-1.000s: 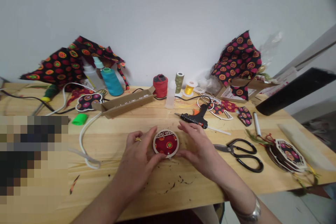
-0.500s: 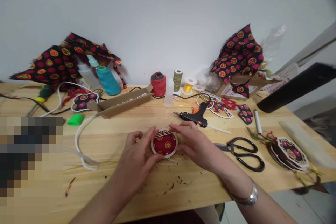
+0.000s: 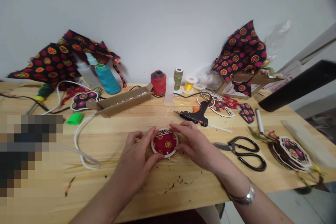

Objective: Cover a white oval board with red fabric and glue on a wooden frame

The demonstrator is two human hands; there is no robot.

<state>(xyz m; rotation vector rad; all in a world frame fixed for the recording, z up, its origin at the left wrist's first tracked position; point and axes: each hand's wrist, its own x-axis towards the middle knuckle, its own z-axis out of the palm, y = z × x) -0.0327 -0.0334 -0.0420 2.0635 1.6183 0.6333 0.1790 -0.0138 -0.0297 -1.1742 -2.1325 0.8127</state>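
Round fabric-faced medallion (image 3: 165,144) flat on near-middle tabletop (image 3: 90,182), between hands. Looks light; rim likely stiff, cloth soft, lattice probably fragile: best held by plain rim. Left hand (image 3: 139,152) half-curled, thumb and fingers pinching left rim; right hand (image 3: 195,143) loosely curved at right rim, firm contact can't tell. Glue gun (image 3: 195,115) crowds far right, shears (image 3: 232,147) right; bare wood left and near, up to table edge.
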